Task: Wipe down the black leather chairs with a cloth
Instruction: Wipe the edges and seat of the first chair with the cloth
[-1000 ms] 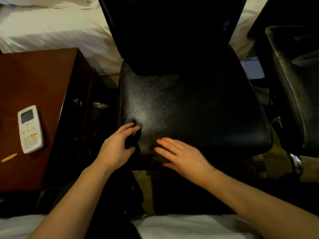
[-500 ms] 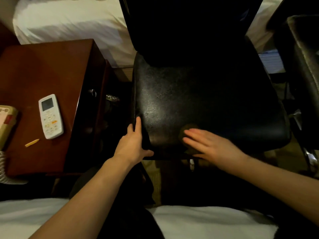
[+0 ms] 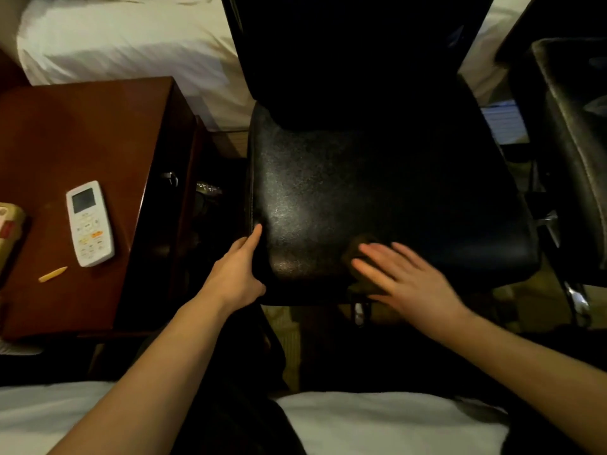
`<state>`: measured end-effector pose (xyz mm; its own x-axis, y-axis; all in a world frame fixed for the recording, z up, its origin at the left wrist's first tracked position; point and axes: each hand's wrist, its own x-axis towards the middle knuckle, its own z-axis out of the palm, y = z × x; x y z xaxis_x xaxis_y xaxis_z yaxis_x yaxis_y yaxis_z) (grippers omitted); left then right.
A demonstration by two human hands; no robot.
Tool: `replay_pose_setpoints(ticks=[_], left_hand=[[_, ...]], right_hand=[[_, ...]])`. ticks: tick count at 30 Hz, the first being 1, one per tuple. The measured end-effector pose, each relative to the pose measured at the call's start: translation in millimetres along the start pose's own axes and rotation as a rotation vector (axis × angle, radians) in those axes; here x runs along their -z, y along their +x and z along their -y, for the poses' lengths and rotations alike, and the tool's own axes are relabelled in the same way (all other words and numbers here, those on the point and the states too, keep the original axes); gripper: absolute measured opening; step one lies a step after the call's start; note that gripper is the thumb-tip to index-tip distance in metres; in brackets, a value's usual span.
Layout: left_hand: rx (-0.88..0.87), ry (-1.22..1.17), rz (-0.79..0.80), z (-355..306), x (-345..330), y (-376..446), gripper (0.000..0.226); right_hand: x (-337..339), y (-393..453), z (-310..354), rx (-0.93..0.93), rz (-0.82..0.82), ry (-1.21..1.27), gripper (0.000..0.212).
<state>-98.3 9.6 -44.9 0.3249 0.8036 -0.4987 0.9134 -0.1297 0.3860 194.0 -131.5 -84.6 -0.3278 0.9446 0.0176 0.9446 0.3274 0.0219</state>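
— On the desk (image 3: 98,126)? White remote (image 3: 89,223).
— Left hand (image 3: 238,274)? Fingers straight along chair seat (image 3: 377,198) edge.
— Right hand (image 3: 407,277)? Fingers spread flat, pressing dark cloth (image 3: 356,249) at seat's front edge.

Bedroom, prob. a hotel rm: white-sheeted bed (image 3: 124,44) beyond the hands, wooden nightstand (image 3: 92,133) w/ AC remote (image 3: 89,223) off the left hand (image 3: 237,272), 2nd black chair (image 3: 578,152) past the right hand (image 3: 407,284).
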Motion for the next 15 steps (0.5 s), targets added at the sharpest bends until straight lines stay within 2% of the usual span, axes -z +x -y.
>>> replay_pose_setpoints(ticks=[3, 6, 9, 12, 14, 15], left_hand=[[0.014, 0.008, -0.007, -5, 0, 1, 0.12], [0.034, 0.029, -0.015, -7, -1, 1, 0.121], [0.049, 0.046, -0.008, -10, -2, 1, 0.12], [0.117, 0.064, 0.033, -21, -6, 2, 0.119], [0.106, 0.153, -0.051, -38, -16, -1, 0.121], [-0.001, 0.242, -0.131, -50, -23, -2, 0.124]], right_hand=[[6, -42, -38, -0.117, 0.137, -0.041, 0.077], [6, -41, -33, -0.187, 0.123, -0.013, 0.074], [5, -12, -5, -0.097, 0.001, 0.068, 0.063], [-5, 21, 26, 0.011, -0.037, 0.143, 0.055], [-9, 27, 28, 0.051, -0.042, 0.115, 0.058], [-8, 24, 21, 0.068, -0.039, 0.076, 0.061]])
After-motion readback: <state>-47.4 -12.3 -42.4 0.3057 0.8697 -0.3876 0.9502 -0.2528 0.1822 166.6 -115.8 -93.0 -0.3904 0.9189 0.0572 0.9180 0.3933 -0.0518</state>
